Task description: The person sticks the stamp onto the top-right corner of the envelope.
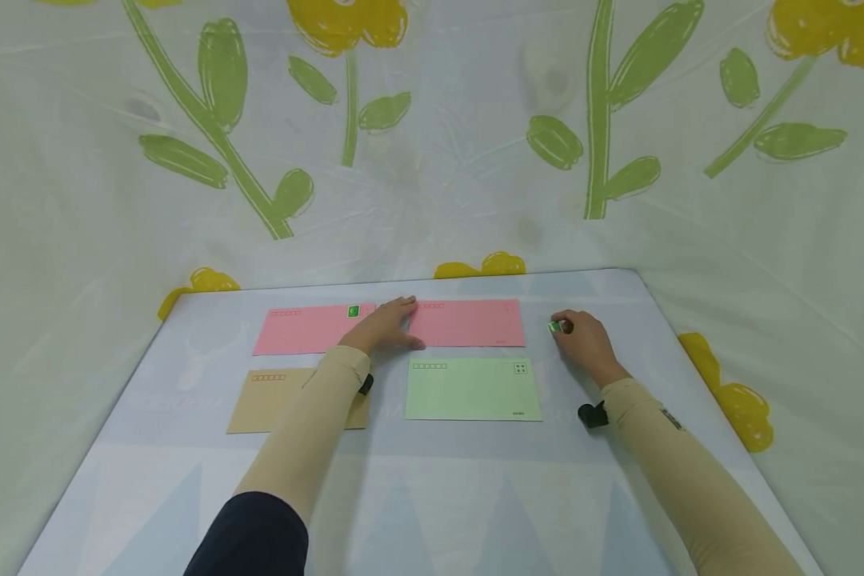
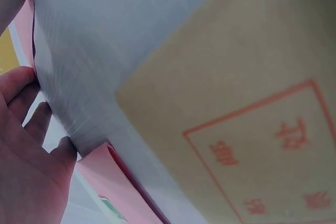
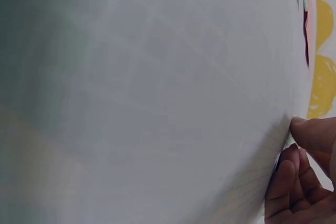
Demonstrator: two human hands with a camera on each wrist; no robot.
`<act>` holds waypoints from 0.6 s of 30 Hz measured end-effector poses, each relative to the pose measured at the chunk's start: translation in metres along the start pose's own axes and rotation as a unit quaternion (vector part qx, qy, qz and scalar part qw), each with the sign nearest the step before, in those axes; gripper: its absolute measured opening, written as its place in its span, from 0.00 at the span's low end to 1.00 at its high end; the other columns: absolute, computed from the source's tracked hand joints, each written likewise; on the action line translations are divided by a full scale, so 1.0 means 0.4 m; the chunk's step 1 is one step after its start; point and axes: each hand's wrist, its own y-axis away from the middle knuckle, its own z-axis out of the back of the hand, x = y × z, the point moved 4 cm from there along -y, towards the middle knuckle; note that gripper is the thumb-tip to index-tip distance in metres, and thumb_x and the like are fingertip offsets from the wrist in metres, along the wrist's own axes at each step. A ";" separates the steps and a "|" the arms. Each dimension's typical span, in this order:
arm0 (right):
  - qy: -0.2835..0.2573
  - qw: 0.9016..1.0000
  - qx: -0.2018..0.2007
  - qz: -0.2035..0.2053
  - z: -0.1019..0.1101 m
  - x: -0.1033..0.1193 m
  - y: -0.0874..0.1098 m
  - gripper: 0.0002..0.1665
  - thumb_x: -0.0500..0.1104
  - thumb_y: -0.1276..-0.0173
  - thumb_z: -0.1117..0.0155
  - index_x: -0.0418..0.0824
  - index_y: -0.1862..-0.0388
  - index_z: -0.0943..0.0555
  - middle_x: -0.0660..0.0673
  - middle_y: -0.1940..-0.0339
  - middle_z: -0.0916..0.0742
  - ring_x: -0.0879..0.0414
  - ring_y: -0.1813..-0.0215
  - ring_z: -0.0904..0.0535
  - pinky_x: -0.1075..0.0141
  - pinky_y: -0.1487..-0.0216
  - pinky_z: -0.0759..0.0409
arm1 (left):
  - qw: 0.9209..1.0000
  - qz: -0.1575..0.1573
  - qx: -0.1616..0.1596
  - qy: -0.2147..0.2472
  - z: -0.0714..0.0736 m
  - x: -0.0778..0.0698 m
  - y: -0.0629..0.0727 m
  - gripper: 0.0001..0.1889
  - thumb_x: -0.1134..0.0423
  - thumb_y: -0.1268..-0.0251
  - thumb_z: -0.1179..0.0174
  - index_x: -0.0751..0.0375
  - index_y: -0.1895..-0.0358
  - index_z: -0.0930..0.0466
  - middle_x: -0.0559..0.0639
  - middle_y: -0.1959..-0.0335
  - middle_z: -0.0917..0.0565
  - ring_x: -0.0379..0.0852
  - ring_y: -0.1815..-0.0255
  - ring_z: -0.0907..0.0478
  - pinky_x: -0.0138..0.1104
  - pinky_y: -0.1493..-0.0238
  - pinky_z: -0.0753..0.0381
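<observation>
My left hand (image 1: 387,326) rests at the left end of the right-hand pink envelope (image 1: 468,324), thumb and fingers spread along its edge. Beside it lies another pink envelope (image 1: 298,332) with a green stamp (image 1: 354,311) in its upper right corner. To the right of the envelopes, my right hand (image 1: 585,342) pinches a small green-and-white stamp (image 1: 554,326) between thumb and fingers, low over the table. The right wrist view shows this hand (image 3: 307,182) from the side, with the stamp mostly hidden by the fingers.
In the nearer row lie a brown envelope (image 1: 262,404), partly under my left forearm, and a light green envelope (image 1: 471,392) with a printed stamp box. The white table (image 1: 432,496) ends at a flower-patterned curtain (image 1: 461,200) behind and at both sides.
</observation>
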 end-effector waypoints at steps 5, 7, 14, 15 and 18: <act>-0.002 1.000 -0.004 0.001 0.001 0.000 0.002 0.20 0.38 0.26 0.39 0.32 0.39 0.21 0.35 0.55 0.19 0.44 0.56 0.25 0.52 0.55 0.23 | 1.000 0.005 -0.002 0.007 -0.002 0.003 0.001 0.53 0.44 0.41 0.27 0.55 0.18 0.48 0.49 0.16 0.50 0.53 0.16 0.59 0.49 0.18 0.56; -0.005 1.000 -0.007 0.003 0.002 0.000 0.003 0.19 0.38 0.26 0.39 0.32 0.39 0.21 0.35 0.56 0.18 0.43 0.57 0.25 0.52 0.56 0.23 | 1.000 0.007 -0.002 0.007 -0.004 0.005 0.000 0.53 0.44 0.41 0.27 0.55 0.17 0.48 0.48 0.16 0.51 0.53 0.16 0.59 0.49 0.18 0.57; -0.017 1.000 -0.015 0.001 0.003 0.002 0.007 0.19 0.38 0.26 0.39 0.32 0.39 0.20 0.36 0.56 0.17 0.44 0.57 0.24 0.53 0.56 0.23 | 1.000 0.012 0.000 0.007 -0.007 0.010 0.001 0.54 0.43 0.41 0.27 0.53 0.17 0.50 0.48 0.16 0.51 0.53 0.16 0.60 0.49 0.18 0.56; -0.018 1.000 -0.015 0.000 0.003 0.002 0.007 0.19 0.38 0.26 0.39 0.32 0.39 0.20 0.36 0.56 0.17 0.44 0.57 0.24 0.53 0.56 0.23 | 1.000 0.011 -0.001 0.006 -0.007 0.009 0.001 0.54 0.43 0.41 0.27 0.53 0.17 0.50 0.49 0.16 0.51 0.53 0.16 0.59 0.49 0.18 0.56; -0.021 1.000 -0.018 -0.003 0.002 0.000 0.006 0.19 0.38 0.26 0.39 0.32 0.39 0.20 0.36 0.55 0.17 0.44 0.56 0.24 0.54 0.56 0.23 | 1.000 0.009 -0.002 0.005 -0.006 0.008 0.002 0.53 0.43 0.41 0.27 0.54 0.17 0.49 0.49 0.16 0.51 0.53 0.16 0.59 0.50 0.18 0.56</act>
